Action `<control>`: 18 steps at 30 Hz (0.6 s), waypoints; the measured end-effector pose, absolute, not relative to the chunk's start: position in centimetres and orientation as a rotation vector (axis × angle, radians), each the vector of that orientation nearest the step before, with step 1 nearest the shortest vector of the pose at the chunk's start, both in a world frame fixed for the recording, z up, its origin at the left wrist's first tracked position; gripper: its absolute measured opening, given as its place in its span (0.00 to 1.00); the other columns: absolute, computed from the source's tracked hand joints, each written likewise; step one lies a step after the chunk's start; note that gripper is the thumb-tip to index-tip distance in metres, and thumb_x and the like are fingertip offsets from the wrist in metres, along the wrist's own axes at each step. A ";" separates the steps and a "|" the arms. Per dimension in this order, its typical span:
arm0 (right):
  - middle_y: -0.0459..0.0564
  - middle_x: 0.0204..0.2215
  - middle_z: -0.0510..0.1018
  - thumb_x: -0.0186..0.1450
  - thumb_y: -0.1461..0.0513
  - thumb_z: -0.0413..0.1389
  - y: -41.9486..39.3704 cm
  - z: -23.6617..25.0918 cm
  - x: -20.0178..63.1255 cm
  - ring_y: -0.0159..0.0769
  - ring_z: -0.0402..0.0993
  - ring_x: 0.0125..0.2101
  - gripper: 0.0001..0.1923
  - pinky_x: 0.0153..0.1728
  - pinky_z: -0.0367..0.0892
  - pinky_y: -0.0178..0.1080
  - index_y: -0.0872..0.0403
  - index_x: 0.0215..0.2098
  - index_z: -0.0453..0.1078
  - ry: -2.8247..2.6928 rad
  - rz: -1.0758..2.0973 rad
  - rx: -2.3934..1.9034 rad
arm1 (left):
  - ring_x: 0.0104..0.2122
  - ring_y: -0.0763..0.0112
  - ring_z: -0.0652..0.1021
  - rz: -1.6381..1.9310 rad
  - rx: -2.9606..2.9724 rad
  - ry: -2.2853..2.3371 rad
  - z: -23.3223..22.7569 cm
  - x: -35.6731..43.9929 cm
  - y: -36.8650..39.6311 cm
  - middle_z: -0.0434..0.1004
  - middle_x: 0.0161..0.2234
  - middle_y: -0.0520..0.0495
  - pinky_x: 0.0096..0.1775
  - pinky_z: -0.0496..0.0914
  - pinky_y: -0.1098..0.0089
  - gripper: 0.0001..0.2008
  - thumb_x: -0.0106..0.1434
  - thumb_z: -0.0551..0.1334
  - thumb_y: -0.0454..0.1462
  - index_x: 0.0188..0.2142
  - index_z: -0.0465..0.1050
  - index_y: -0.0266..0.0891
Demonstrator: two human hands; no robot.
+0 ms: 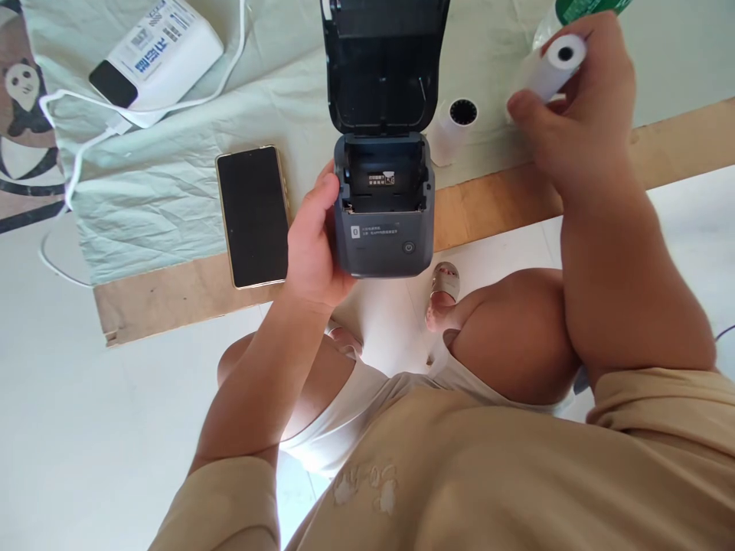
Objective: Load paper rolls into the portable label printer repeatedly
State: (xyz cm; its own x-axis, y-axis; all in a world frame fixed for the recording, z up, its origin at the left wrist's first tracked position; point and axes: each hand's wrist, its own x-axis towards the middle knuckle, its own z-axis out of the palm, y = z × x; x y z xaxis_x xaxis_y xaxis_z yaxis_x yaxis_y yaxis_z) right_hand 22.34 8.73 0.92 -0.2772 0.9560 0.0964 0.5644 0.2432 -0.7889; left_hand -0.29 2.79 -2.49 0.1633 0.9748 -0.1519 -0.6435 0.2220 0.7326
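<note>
A pale green cloth (pixel 178 207) covers the table across the top of the frame, with a wooden edge (pixel 166 295) showing below it. The printer (pixel 383 237) is at upper centre, its black lid (pixel 384 69) swung open toward the top and its bay exposed. The right hand (pixel 597 99), at upper right, pinches a white roll (pixel 543 73) between thumb and fingers, the roll's hollow end facing up. The left hand (pixel 315 245) grips the printer's left side; its thumb lies along that side, while the other fingers are mostly hidden, so I cannot tell how they are set. A white device (pixel 164 57) lies at upper left, and a phone (pixel 256 218) rests just left of the left hand. A green item (pixel 579 8) is cut off by the top edge, partly behind the right hand. A second roll (pixel 448 141) stands just right of the printer. A thin white cable (pixel 231 69) crosses the white device. The smallest thing is the printer's round button (pixel 408 247).
</note>
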 end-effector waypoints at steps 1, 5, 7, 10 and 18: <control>0.43 0.35 0.78 0.64 0.42 0.51 8.5 1.1 22.3 0.39 0.79 0.45 0.20 0.25 0.74 0.33 0.36 0.50 0.68 -1.940 0.876 -1.390 | 0.62 0.57 0.71 1.247 0.582 0.703 -2.4 -0.3 2.8 0.82 0.38 0.49 0.58 0.71 0.61 0.11 0.69 0.55 0.42 0.41 0.75 0.43; 0.44 0.38 0.76 0.64 0.47 0.55 7.5 2.0 23.4 0.42 0.77 0.49 0.17 0.27 0.75 0.36 0.34 0.51 0.67 -1.966 0.764 -1.405 | 0.61 0.58 0.72 1.234 0.598 0.728 -2.3 -0.2 2.8 0.82 0.38 0.49 0.58 0.71 0.63 0.11 0.68 0.56 0.42 0.40 0.76 0.43; 0.44 0.40 0.74 0.65 0.52 0.54 7.1 1.8 23.5 0.41 0.75 0.50 0.16 0.34 0.76 0.39 0.33 0.52 0.65 -1.954 0.483 -1.395 | 0.60 0.59 0.73 1.250 0.598 0.729 -2.3 -0.1 2.9 0.82 0.37 0.49 0.58 0.72 0.63 0.12 0.68 0.56 0.43 0.40 0.76 0.42; 0.47 0.47 0.73 0.65 0.61 0.51 7.3 0.2 22.0 0.39 0.74 0.47 0.21 0.47 0.74 0.45 0.39 0.55 0.63 -1.908 0.116 -1.345 | 0.58 0.59 0.74 1.236 0.590 0.745 -2.4 -0.1 3.0 0.82 0.37 0.49 0.57 0.72 0.63 0.13 0.68 0.56 0.44 0.41 0.75 0.41; 0.58 0.50 0.63 0.62 0.65 0.53 9.1 -3.4 18.7 0.47 0.64 0.53 0.25 0.56 0.67 0.52 0.47 0.57 0.69 -2.045 0.158 -1.579 | 0.59 0.55 0.73 1.245 0.604 0.737 -3.1 -0.5 3.0 0.82 0.40 0.48 0.57 0.72 0.59 0.13 0.66 0.58 0.45 0.43 0.76 0.42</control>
State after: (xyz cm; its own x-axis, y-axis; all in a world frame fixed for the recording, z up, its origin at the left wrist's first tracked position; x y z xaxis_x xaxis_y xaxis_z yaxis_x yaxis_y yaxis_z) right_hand 18.67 9.06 -3.38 -0.1622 0.9241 0.3461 0.8600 0.3043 -0.4095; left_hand -0.49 3.02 -3.05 0.1511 0.9746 -0.1652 -0.6133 0.2235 0.7576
